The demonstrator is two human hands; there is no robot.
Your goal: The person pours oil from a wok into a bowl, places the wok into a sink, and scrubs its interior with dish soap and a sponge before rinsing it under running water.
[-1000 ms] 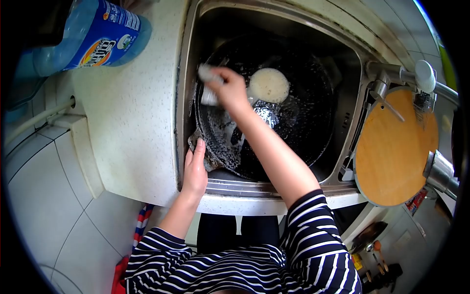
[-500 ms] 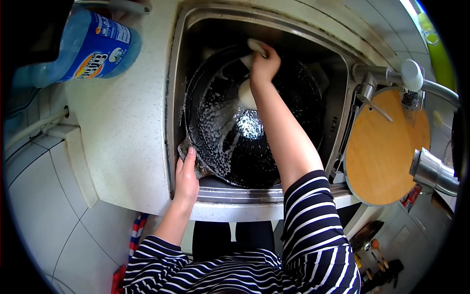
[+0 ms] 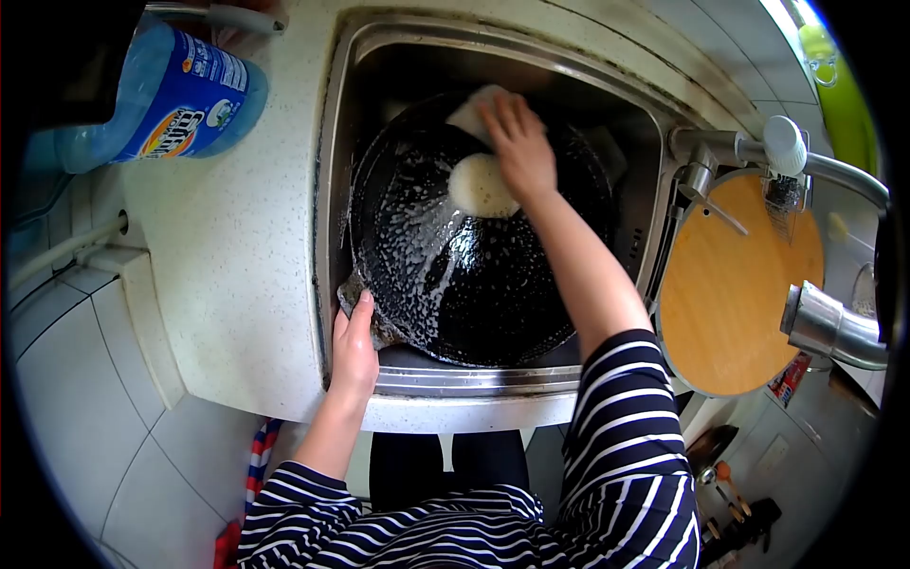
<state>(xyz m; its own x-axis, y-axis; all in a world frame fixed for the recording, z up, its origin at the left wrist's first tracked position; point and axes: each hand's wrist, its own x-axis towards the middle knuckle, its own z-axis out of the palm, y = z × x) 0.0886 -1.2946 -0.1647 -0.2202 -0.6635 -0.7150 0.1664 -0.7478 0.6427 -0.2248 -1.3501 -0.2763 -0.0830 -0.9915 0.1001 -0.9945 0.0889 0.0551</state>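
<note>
A large black wok [image 3: 512, 294], wet and streaked with white suds, lies in the metal sink [image 3: 607, 87]. My left hand [image 3: 353, 343] is closed around its crusted side handle [image 3: 356, 290] at the near left, thumb on top. Across the wok, my right hand [image 3: 521, 152] presses a whitish cloth [image 3: 474, 112] against the far inner wall, fingers stretched over the cloth's edge. Just below that hand, a round cream-coloured disc [image 3: 481, 187] shows in the wok; whether it is a sponge I cannot tell.
A blue-labelled detergent bottle [image 3: 194, 104] lies on the left counter [image 3: 227, 275]. To the right of the sink are a metal faucet [image 3: 703, 171], a round wooden board [image 3: 739, 294] and a white-capped shaker [image 3: 785, 147]. Utensils [image 3: 735, 498] hang at the lower right.
My right hand has shifted slightly right and down, its fingers now flatter over the cloth. More of the cream disc is uncovered. The left hand keeps its hold on the handle.
</note>
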